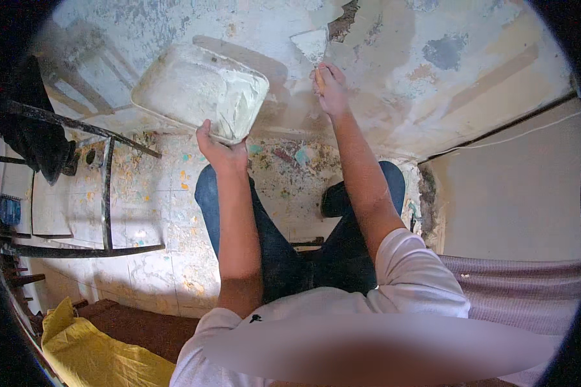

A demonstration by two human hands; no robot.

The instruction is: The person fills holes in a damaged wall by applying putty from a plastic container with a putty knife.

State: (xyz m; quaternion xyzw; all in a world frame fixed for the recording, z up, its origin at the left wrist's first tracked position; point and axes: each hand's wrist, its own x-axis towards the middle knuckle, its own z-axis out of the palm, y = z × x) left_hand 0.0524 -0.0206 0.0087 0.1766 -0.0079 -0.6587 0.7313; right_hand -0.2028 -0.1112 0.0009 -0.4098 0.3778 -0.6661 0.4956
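Observation:
My left hand (223, 151) grips the lower edge of a white rectangular tray (174, 84), which holds a smeared white paste (237, 103) toward its right side. My right hand (331, 87) is closed round the handle of a putty knife (311, 44), whose whitish blade lies against the peeling, patchy wall (394, 71) to the right of the tray. Just above the blade is a dark chipped patch (342, 19) in the wall.
A black metal frame (108, 193) with dark cloth (39, 129) draped on it stands at the left. Paint-spattered floor (171, 213) lies below. A yellow cloth (90, 342) is at lower left, a striped purplish cloth (510, 284) at right beside a pale panel (503, 193).

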